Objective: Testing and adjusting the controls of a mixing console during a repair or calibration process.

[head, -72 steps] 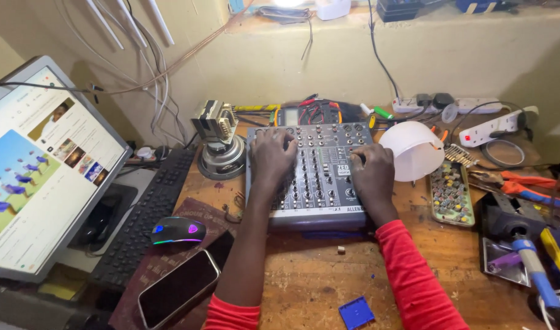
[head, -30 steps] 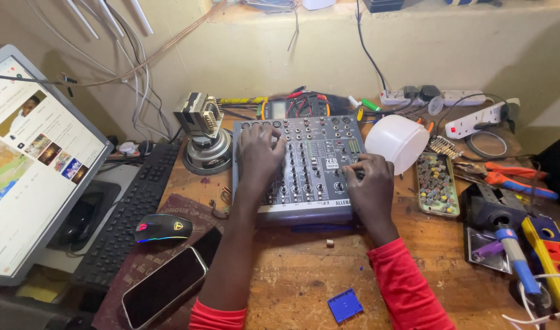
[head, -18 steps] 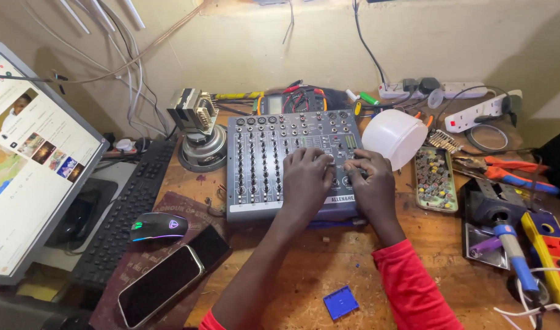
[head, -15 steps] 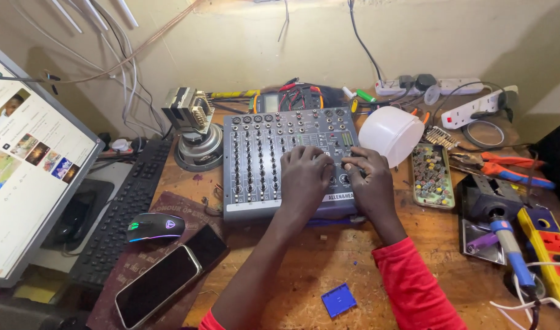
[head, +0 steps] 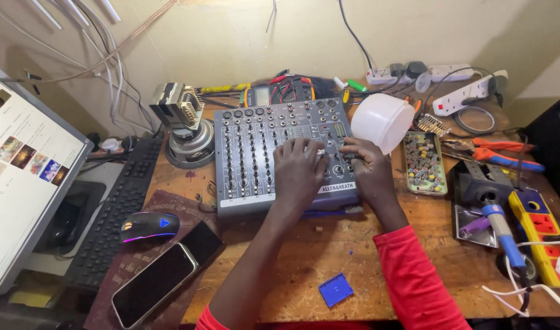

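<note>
A grey audio mixer [head: 249, 153] with rows of knobs and sliders lies on the wooden desk [head: 329, 250]. Both hands rest side by side on its right half. My left hand [head: 299, 171] lies palm down over the knobs with its fingers spread and curled. My right hand [head: 368, 168], in a red sleeve, has its fingertips on the knobs near the mixer's right edge. Whether either hand pinches a knob is hidden by the fingers.
A white plastic bowl [head: 383, 121] lies tipped beside the mixer's right corner. Right of it are a tray of small parts [head: 424, 162], pliers [head: 497, 153], a soldering iron [head: 503, 229] and power strips [head: 540, 229]. At left are a monitor [head: 20, 183], keyboard [head: 112, 214], mouse [head: 148, 225] and phones [head: 154, 281].
My left hand has moved from the mixer's left side across to its right half, beside my right hand. The camera has drifted slightly.
</note>
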